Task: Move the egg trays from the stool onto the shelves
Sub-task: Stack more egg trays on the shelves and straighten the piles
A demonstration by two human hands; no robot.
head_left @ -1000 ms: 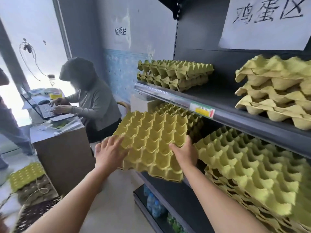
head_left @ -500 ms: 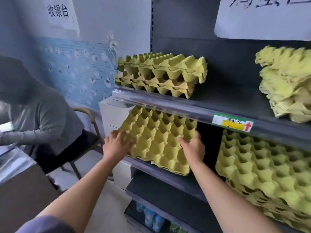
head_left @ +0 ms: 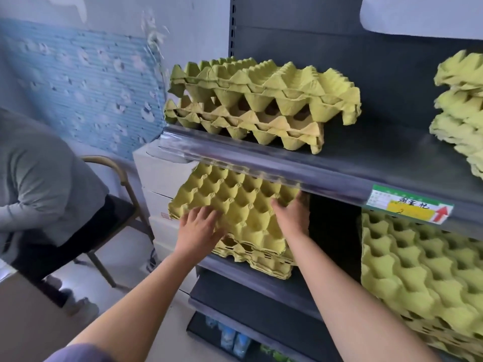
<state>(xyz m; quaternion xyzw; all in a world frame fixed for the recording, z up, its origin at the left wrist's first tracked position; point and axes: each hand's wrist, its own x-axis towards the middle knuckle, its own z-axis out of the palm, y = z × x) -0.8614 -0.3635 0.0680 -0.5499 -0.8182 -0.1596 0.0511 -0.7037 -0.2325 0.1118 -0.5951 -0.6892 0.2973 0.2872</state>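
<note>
Egg tray (head_left: pixel 235 202) sits tilted on the stack (head_left: pixel 257 263) at the middle shelf's (head_left: pixel 261 282) left end, left hand (head_left: pixel 201 227) flat on top, right hand (head_left: pixel 288 216) gripping its right edge, so I'd slide it back till the cups nest.

The top tray (head_left: pixel 243 205), near the centre, is moulded paper pulp, yellow-green, matt and rough, with soft fibrous edges. The upper stack (head_left: pixel 261 100) and the right stack (head_left: pixel 418 278) look to be the same stuff. The shelves (head_left: pixel 379 152) are dark painted metal with a dull, smooth finish. A clear glossy plastic strip (head_left: pixel 261 167) runs along the upper front edge and carries a printed paper label (head_left: pixel 410 207). On the left, the chair (head_left: pixel 122 180) has a smooth metal tube frame, and the seated person's top (head_left: pixel 47 178) is soft grey cloth. The far wall (head_left: pixel 198 35) is matt paint, flaking, above a blue ribbed sheet (head_left: pixel 78 82).
</note>
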